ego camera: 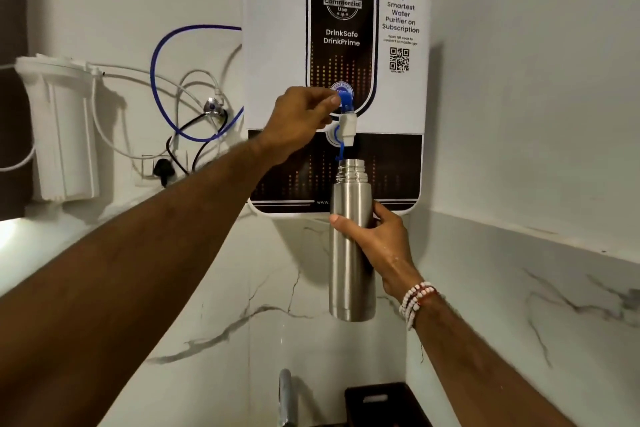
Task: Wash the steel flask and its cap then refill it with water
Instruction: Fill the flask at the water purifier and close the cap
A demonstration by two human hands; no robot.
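Observation:
The steel flask [349,263] stands upright in the air, capless, with its threaded mouth just under the white spout [347,130] of the wall-mounted water purifier [277,45]. My right hand [377,239] grips the flask around its upper body. My left hand [304,118] is raised to the purifier and pinches the blue tap lever [346,101] between thumb and fingers. The flask's cap is not in view. No stream of water can be made out between spout and mouth.
A white filter housing [59,128] hangs on the wall at left, with blue and white tubes [156,80] and a plugged socket [162,166]. A marble backsplash lies below, with a chrome sink tap [285,395] and a dark box [384,404] at the bottom edge.

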